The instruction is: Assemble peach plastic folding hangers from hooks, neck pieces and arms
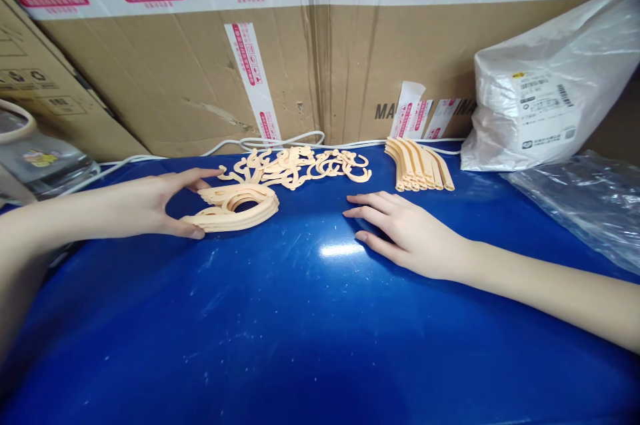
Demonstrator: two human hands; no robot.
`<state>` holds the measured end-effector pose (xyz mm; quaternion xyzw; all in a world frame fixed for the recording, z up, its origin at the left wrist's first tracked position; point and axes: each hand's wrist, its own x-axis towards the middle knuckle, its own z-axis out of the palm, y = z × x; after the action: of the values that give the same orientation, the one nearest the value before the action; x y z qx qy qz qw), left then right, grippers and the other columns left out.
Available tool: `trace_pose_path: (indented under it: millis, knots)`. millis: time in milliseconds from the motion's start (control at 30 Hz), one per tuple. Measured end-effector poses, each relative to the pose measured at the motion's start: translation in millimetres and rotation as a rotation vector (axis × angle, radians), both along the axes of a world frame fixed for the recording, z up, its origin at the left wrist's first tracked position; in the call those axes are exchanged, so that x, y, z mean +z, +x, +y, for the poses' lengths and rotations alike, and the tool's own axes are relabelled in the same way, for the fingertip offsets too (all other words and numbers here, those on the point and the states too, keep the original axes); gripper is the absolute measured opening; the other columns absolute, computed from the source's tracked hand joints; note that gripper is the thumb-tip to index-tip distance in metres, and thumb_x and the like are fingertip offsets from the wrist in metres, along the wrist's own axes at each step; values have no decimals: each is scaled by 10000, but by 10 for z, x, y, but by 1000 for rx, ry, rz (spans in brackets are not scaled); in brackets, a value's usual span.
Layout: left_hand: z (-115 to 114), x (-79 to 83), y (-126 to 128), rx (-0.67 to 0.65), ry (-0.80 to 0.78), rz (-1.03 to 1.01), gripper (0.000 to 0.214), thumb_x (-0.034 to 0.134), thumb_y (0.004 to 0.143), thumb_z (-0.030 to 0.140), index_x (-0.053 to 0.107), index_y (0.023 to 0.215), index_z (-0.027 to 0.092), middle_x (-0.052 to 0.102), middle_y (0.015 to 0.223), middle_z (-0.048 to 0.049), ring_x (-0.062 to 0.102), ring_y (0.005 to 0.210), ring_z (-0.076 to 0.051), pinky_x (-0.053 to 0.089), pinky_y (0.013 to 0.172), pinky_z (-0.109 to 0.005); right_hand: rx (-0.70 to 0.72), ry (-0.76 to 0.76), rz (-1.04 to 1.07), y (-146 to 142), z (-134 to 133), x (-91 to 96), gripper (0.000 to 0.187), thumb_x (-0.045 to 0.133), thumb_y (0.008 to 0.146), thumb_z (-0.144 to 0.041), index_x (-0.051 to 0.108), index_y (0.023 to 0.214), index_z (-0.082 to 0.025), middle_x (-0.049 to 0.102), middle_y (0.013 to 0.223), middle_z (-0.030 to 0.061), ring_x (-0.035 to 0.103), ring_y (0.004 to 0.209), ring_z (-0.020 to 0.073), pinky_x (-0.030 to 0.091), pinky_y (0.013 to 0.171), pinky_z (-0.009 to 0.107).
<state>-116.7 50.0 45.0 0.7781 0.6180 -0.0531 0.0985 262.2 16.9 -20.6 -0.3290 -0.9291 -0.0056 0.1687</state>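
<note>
My left hand (160, 202) curls around the left end of a stack of peach-coloured curved plastic pieces (235, 206) on the blue table (300, 318), thumb at the front and fingers at the back. My right hand (400, 232) lies flat on the table with its fingers stretched out and nothing in it. Behind the stack is a loose heap of peach hook-shaped pieces (300, 166). To the right of the heap lies a neat bundle of peach curved bars (419, 164).
Large taped cardboard boxes (310, 52) stand along the back edge. A white cable (280, 143) runs at their foot. A white plastic bag with a label (545, 92) and a clear plastic sheet (585, 202) sit at right. A clear container (35, 158) is at left.
</note>
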Motion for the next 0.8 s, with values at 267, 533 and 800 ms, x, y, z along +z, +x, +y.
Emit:
trace_pose_path:
  millis: [267,533,800]
  knots:
    - [-70,-11,95,-14,49,-46,880,621,691,473,260,1455,227,574,1279,-31,600,1033,-222,411,865,-250,-5,2,-8,-6,-7,7,371,376,977,-345,560,1229,-145,529,1330,131,489,1226,227,415,1025,412]
    - [-21,-98,-30,-65,149,-96,956,565,674,728,304,1444,225,648,1119,-7,646,839,-175,490,794,-297,0,0,-6,-3,-5,4,358,390,973,-337,559,1226,-148,532,1326,134,496,1216,232,423,1013,421]
    - [-224,-4,382,-166,418,-151,1087,509,635,845,289,1440,149,446,1399,-131,463,1232,-340,384,1013,-530,-15,-12,2,1,-10,10,365,387,972,-353,560,1228,-159,517,1345,124,505,1197,230,418,1013,414]
